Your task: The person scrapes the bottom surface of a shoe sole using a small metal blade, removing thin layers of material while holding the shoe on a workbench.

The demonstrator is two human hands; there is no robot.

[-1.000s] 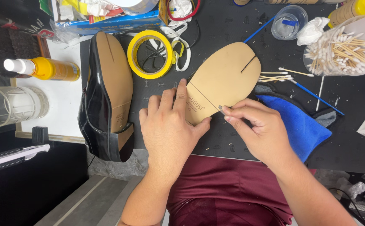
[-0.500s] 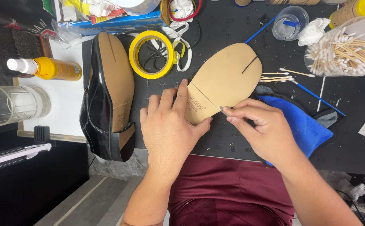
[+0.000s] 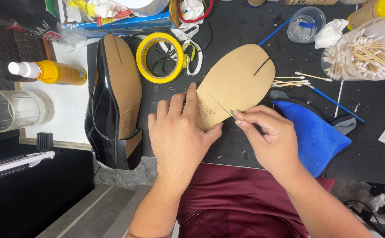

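A: Where are your fingers right now?

B: Your right hand (image 3: 269,139) pinches its thumb and forefinger tight on a thin blade tip (image 3: 232,113), at the edge of the tan sole piece (image 3: 234,86). Your left hand (image 3: 179,132) lies flat, fingers spread, pressing the sole's near end onto the black mat (image 3: 245,150).

A: And around you?

B: At nine o'clock of your left hand a black shoe (image 3: 113,105) lies on its side, tan sole up. At twelve o'clock sits a yellow tape roll (image 3: 160,57); beyond it, a long blue box (image 3: 126,22). At ten o'clock lies a yellow spray bottle (image 3: 51,72) with a white cap, on a white board beside a clear glass (image 3: 13,110). A blue cloth (image 3: 313,132) is at three o'clock of your right hand; a clear tub of cotton swabs (image 3: 360,50) at two o'clock.

A: Anything changed?

B: Barely: your pinch has crept slightly along the sole's edge, and your left hand stays pressed down.
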